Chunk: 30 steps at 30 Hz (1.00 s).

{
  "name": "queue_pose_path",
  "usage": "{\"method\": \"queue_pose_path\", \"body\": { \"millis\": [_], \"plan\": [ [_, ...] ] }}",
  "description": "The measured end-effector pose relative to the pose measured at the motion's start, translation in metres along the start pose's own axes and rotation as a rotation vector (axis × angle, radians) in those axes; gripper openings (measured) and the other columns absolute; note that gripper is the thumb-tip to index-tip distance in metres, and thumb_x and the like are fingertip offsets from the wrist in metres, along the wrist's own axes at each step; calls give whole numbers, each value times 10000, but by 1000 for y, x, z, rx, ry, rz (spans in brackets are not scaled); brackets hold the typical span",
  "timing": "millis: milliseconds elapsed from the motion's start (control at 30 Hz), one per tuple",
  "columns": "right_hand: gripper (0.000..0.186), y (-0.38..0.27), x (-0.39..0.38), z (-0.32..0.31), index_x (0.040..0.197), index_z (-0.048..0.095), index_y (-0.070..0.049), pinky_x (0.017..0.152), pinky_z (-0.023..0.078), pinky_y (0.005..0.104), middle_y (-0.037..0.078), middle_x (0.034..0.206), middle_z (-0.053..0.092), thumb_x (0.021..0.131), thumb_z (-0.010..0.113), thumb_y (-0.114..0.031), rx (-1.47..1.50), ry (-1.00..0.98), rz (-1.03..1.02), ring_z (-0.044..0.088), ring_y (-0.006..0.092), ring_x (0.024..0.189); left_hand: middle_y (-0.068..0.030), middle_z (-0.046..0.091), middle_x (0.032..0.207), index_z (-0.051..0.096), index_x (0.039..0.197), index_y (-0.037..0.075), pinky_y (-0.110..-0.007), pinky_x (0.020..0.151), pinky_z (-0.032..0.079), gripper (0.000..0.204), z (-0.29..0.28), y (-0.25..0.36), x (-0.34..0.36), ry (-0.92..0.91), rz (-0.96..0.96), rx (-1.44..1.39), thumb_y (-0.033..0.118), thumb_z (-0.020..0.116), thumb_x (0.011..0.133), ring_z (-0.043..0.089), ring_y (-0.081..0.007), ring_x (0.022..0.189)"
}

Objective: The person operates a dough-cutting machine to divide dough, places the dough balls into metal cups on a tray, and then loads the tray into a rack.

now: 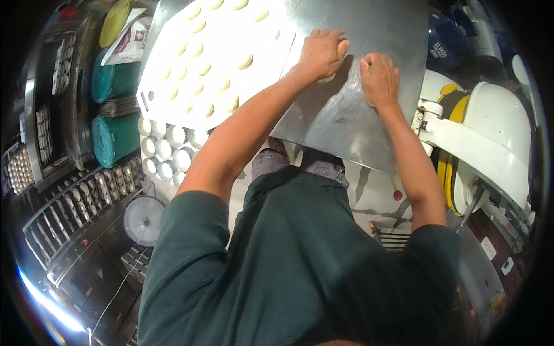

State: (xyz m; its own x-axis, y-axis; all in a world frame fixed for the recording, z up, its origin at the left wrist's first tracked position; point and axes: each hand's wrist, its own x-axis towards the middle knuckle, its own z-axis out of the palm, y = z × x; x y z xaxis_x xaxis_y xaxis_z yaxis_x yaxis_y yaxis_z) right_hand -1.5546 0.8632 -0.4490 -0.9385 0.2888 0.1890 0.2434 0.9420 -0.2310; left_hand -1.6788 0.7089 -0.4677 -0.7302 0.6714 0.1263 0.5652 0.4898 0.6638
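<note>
Two hands press flat, fingers together, on a clear plastic sheet (340, 109): left hand (321, 53), right hand (379, 78). Many round dough pieces fill the white tray (173, 43). Paper cups (167, 147) sit below it.

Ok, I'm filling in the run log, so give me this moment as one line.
left hand: pressing dough disc on steel table | right hand: flat on clear plastic sheet | white tray of dough discs: left

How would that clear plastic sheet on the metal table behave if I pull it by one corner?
The clear plastic sheet is wrinkled under the right hand, so probably floppy and light. On the smooth metal table it would likely slide and bunch up.
</note>
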Motion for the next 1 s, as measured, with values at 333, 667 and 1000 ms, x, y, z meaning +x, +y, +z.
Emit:
{"method": "queue_pose_path", "body": {
  "millis": [333, 667, 1000],
  "plan": [
    [324, 9, -2, 4, 1060, 655, -90, 905, 427, 459, 113, 1056, 640, 1010, 552, -393, 130, -43, 2, 592, 315, 1032, -141, 423, 1498, 481, 1433, 123, -657, 1111, 238, 528, 21, 18, -5, 173, 140, 427, 461, 440, 1029, 409, -328, 1331],
    [370, 31, -11, -70, 1077, 654, 2, 867, 497, 352, 128, 1006, 643, 762, 791, -136, 418, -610, 116, 620, 252, 919, -179, 673, 1223, 604, 1330, 68, -494, 1004, 458, 730, -27, 35, -12, -121, -137, 22, 639, 629, 876, 623, -362, 1146],
    [359, 0, 22, -47, 1204, 575, -94, 850, 495, 290, 19, 933, 622, 885, 725, -158, 1348, -593, 409, 623, 136, 897, -154, 704, 1140, 719, 1040, 45, -412, 824, 552, 401, -74, 7, -69, -367, -195, -274, 272, 865, 744, 677, -276, 1010]
  ]
}}
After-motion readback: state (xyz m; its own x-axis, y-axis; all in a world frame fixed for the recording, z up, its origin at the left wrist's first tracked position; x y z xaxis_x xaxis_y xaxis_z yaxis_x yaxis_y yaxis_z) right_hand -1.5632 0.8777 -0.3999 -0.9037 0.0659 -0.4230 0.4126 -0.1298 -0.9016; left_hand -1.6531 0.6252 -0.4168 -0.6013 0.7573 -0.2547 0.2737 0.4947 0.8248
